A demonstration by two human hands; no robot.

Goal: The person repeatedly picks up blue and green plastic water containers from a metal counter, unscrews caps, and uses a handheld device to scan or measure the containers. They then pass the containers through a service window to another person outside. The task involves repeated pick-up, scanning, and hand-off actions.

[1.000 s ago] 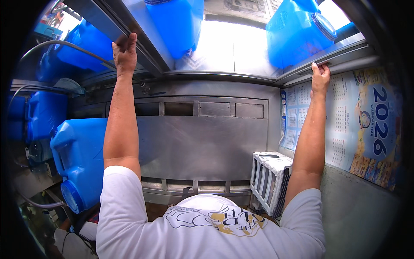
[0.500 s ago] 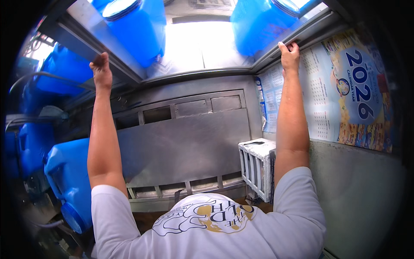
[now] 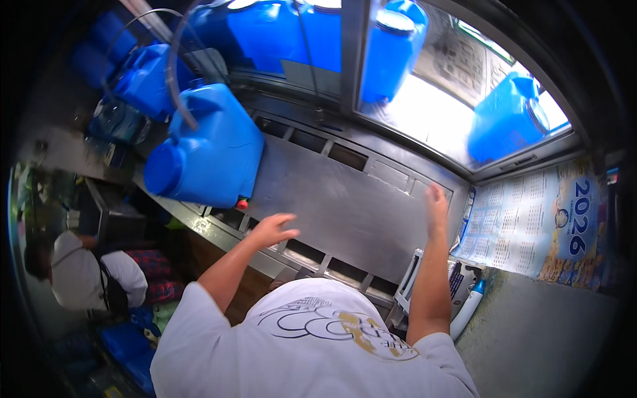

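My left hand (image 3: 271, 231) hangs over the near edge of a steel counter (image 3: 332, 205), thumb and fingers apart, holding nothing. Closest to it is a big blue water jug (image 3: 222, 146) lying on the counter, its round blue cap facing the near left and a small red piece at its lower corner. My right hand (image 3: 436, 204) is raised above the counter's right end, slightly blurred, its fingers stretched out with nothing in them. Past it is a window opening, its metal frame (image 3: 411, 132) edging a bright ledge with a blue jug (image 3: 391, 50) and another blue jug (image 3: 507, 119).
More blue jugs (image 3: 269, 33) stand behind glass at the back left. A curved hose (image 3: 174, 73) runs down beside the lying jug. Slots line the counter's edges. A calendar poster (image 3: 517, 219) covers the right wall, above a white rack (image 3: 410, 278). Another person (image 3: 83, 275) is at the lower left.
Both hands have come off the window frame and down over the counter. The view has turned left, bringing the lying jug and the other person into sight.
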